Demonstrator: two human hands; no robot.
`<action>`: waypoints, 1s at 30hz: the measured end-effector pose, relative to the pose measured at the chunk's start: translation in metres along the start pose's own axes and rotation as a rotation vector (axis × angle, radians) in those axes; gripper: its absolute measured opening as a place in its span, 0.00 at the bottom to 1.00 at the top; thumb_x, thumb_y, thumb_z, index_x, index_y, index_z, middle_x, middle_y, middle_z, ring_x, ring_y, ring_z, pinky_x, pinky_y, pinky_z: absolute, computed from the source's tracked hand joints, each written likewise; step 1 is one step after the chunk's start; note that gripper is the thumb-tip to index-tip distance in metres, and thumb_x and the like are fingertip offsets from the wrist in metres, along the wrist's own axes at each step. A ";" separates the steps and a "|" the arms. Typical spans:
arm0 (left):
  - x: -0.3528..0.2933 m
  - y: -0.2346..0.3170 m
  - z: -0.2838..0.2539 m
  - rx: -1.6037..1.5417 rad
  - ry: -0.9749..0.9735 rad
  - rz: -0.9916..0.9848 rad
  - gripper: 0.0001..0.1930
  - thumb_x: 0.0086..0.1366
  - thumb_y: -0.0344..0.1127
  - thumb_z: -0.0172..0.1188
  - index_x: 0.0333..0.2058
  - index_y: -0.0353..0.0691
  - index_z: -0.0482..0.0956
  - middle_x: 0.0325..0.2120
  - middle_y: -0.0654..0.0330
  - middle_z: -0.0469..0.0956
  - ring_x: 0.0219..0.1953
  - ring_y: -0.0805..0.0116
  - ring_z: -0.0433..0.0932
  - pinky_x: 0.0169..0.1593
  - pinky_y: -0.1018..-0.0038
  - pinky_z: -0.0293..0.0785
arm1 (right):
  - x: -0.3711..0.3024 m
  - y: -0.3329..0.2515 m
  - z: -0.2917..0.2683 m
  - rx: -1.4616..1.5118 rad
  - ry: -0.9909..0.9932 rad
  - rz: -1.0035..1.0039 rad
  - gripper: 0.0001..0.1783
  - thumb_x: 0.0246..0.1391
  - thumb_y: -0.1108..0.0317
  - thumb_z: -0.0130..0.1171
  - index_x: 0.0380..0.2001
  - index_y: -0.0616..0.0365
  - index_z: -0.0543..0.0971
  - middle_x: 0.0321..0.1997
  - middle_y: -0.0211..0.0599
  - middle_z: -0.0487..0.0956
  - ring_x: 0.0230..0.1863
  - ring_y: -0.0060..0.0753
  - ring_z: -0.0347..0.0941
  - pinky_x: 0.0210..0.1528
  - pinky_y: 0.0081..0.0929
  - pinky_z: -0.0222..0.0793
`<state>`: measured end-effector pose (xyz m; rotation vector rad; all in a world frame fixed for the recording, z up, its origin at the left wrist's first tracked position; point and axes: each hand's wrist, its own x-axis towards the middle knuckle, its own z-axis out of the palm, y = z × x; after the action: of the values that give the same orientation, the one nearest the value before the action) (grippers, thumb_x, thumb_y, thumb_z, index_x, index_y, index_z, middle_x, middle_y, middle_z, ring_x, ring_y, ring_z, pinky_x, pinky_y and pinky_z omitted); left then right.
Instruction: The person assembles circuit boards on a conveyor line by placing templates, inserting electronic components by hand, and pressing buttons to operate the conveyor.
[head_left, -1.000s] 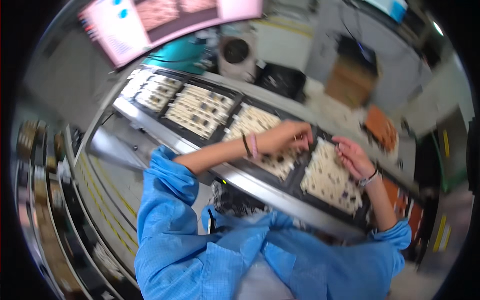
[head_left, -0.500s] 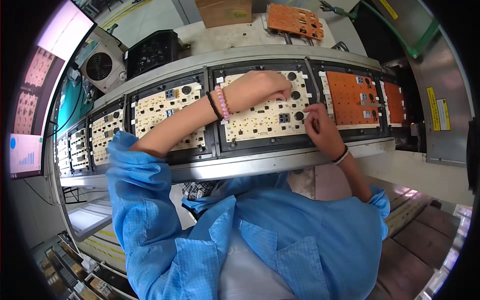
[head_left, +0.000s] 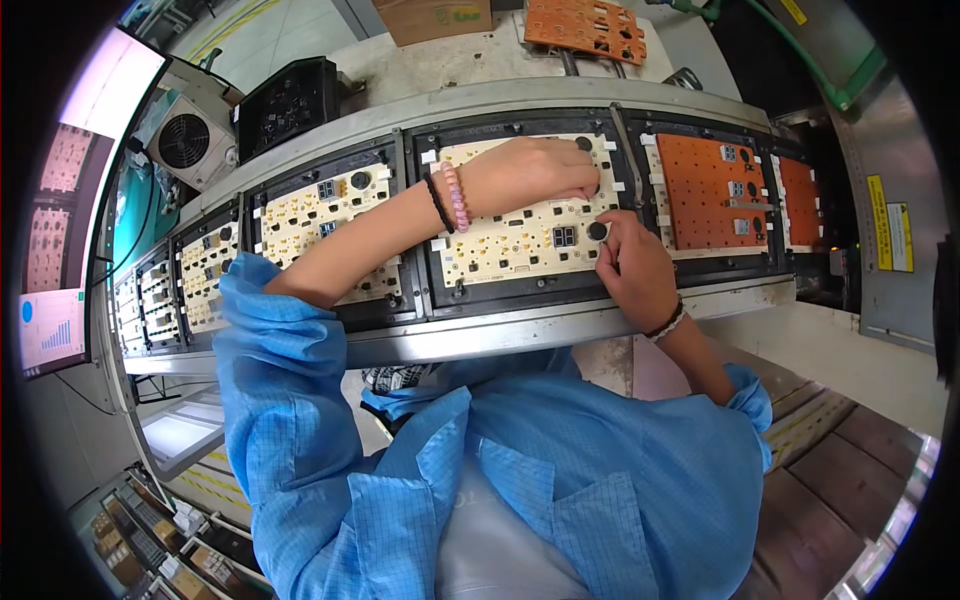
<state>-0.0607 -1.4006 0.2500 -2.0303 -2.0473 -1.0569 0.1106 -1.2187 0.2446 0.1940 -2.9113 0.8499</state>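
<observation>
A cream circuit board (head_left: 490,262) lies in a black frame before me, dotted with small parts. Along its right side are round black components; the upper one (head_left: 583,145) and the lower one (head_left: 598,231) show. Reaching across the board, my left hand (head_left: 535,178) is closed, its bent fingertips down at the middle round component, which they mostly cover. Whether they grip it is hidden. My right hand (head_left: 640,262) is at the board's right edge with curled fingers, index fingertip beside the lower round component and thumb below it. Anything in its fingers is too small to make out.
More cream boards in frames (head_left: 325,215) run off to the left. To the right, orange perforated plates (head_left: 700,200) cover further boards. A metal rail (head_left: 560,322) borders the near side. Beyond are a black box (head_left: 287,110), a cardboard box (head_left: 435,18) and another orange plate (head_left: 585,28).
My left hand has shifted slightly right, its fingertips now over the middle round component. My right hand has turned and moved in closer to the lower one. The view has shifted slightly.
</observation>
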 end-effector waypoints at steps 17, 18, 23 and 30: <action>0.016 -0.009 0.022 0.538 -0.103 0.327 0.08 0.56 0.33 0.58 0.35 0.45 0.75 0.34 0.68 0.72 0.41 0.71 0.74 0.40 0.77 0.73 | 0.021 0.049 -0.070 0.944 -0.149 0.227 0.16 0.65 0.76 0.53 0.55 0.65 0.73 0.57 0.46 0.78 0.58 0.31 0.76 0.60 0.24 0.73; 0.016 -0.009 0.023 0.536 -0.104 0.327 0.08 0.56 0.33 0.58 0.35 0.45 0.75 0.34 0.68 0.72 0.41 0.71 0.74 0.40 0.77 0.73 | 0.022 0.044 -0.071 0.945 -0.149 0.228 0.16 0.65 0.76 0.53 0.55 0.65 0.73 0.57 0.46 0.78 0.58 0.31 0.76 0.60 0.24 0.73; 0.015 -0.001 0.025 0.622 -0.096 0.319 0.06 0.55 0.34 0.59 0.33 0.47 0.74 0.33 0.69 0.71 0.40 0.74 0.73 0.39 0.78 0.73 | 0.021 0.052 -0.070 0.993 -0.092 0.372 0.13 0.66 0.73 0.55 0.51 0.65 0.75 0.48 0.41 0.83 0.46 0.26 0.81 0.49 0.20 0.78; 0.015 -0.004 0.027 0.615 -0.077 0.294 0.05 0.55 0.34 0.59 0.32 0.47 0.74 0.33 0.70 0.71 0.40 0.75 0.73 0.39 0.78 0.73 | 0.028 0.050 -0.059 0.844 -0.004 0.261 0.09 0.65 0.71 0.57 0.45 0.63 0.79 0.40 0.33 0.82 0.36 0.19 0.78 0.39 0.15 0.73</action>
<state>-0.0550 -1.3736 0.2354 -1.9551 -1.7283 -0.2530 0.0788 -1.1478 0.2718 -0.1325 -2.4107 2.0630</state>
